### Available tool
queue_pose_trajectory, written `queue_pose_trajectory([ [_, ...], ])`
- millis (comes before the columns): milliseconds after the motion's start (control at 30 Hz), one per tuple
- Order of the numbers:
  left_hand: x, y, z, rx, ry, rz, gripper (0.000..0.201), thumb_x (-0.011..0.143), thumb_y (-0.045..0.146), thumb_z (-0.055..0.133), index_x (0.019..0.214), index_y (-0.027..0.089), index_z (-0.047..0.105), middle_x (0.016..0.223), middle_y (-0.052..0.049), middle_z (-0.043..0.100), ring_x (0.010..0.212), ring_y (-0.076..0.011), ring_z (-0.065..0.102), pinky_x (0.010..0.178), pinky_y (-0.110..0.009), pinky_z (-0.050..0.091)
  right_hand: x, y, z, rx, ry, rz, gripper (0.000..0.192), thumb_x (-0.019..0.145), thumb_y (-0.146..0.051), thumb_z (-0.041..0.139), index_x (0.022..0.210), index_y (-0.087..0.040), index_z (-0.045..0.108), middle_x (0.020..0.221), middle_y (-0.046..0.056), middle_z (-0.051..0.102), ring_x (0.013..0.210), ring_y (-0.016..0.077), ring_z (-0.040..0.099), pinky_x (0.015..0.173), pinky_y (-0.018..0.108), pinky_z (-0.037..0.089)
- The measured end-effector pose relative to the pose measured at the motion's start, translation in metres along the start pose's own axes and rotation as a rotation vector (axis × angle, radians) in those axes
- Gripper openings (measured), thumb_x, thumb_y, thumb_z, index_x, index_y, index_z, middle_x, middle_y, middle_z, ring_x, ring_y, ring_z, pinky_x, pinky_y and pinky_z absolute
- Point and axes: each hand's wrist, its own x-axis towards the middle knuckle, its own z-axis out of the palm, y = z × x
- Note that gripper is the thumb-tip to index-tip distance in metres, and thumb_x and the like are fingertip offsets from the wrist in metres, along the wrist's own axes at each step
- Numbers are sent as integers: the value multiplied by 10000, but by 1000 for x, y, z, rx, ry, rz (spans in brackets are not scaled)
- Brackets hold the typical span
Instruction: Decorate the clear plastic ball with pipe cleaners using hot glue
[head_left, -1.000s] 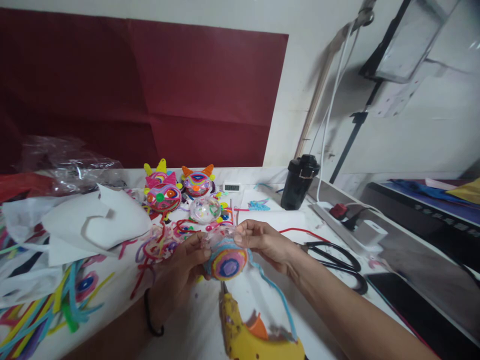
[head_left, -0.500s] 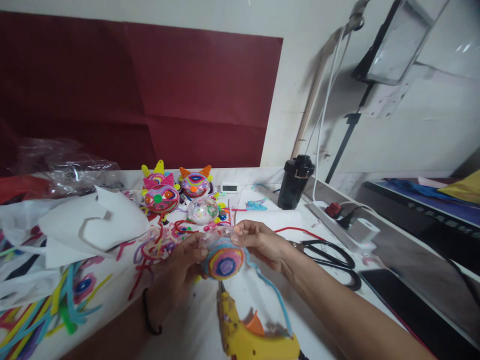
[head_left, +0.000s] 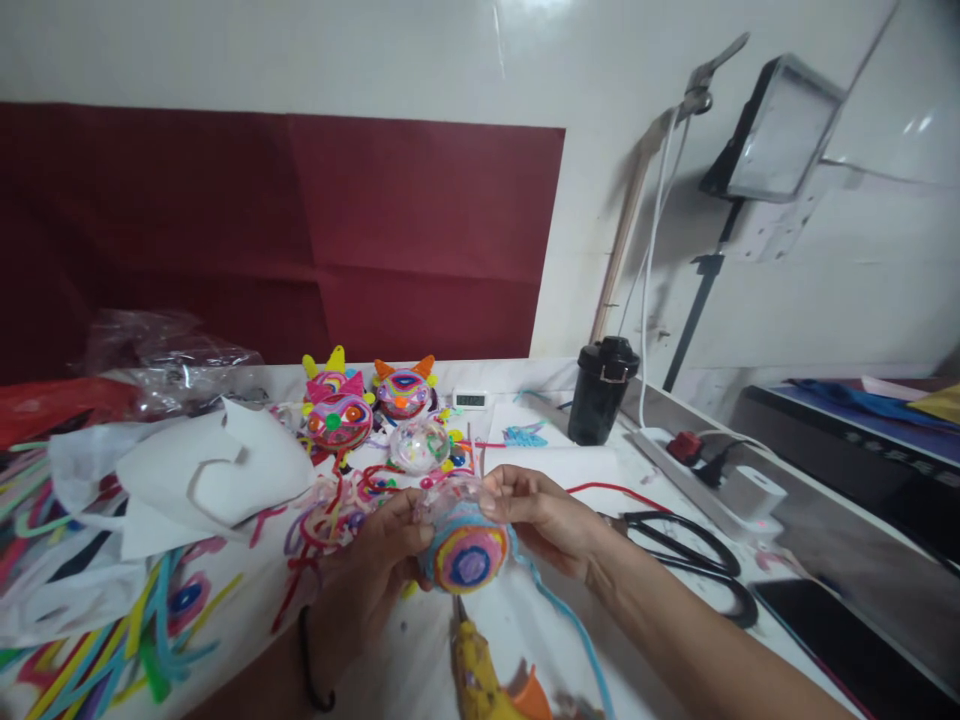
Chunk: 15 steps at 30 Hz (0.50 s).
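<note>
Both my hands hold a small clear dome (head_left: 463, 545) wrapped in rings of coloured pipe cleaner: blue outside, then orange, pink and purple at the middle. My left hand (head_left: 379, 570) grips its left side. My right hand (head_left: 541, 518) pinches its top right edge. A light blue pipe cleaner (head_left: 574, 625) trails from the dome toward me along my right forearm. Below the dome, a yellow glue gun (head_left: 484, 680) lies on the white table (head_left: 405, 660) with its nozzle pointing up at the dome.
Finished horned pipe-cleaner faces (head_left: 339, 415) and a bare clear dome (head_left: 420, 445) stand behind. Loose pipe cleaners (head_left: 150, 640) and white paper (head_left: 202, 470) lie left. Black scissors (head_left: 694, 555), a black cup (head_left: 600, 390), a power strip (head_left: 697, 465) and a small clock (head_left: 470, 399) are right.
The camera has tilted up, so the whole scene sits lower in view. My hands keep the same grip on the wrapped dome.
</note>
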Motion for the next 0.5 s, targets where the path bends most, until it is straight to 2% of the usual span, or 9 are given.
queue_pose_trajectory([
  [200, -1, 0, -2, 57, -70, 41, 186, 727, 228, 676, 894, 170, 616, 692, 17, 601, 564, -108, 534, 467, -208, 430, 1, 2, 0, 34, -23, -16, 374, 418, -225, 935, 618, -150, 628, 571, -41, 617, 568, 96, 519, 614, 237, 355],
  [500, 0, -2, -5, 72, -46, 33, 169, 722, 215, 679, 871, 180, 608, 718, 9, 621, 552, -107, 531, 450, -203, 425, 0, 2, -1, 61, -44, -13, 359, 422, -200, 934, 610, -141, 633, 553, -40, 619, 540, 81, 511, 580, 228, 338],
])
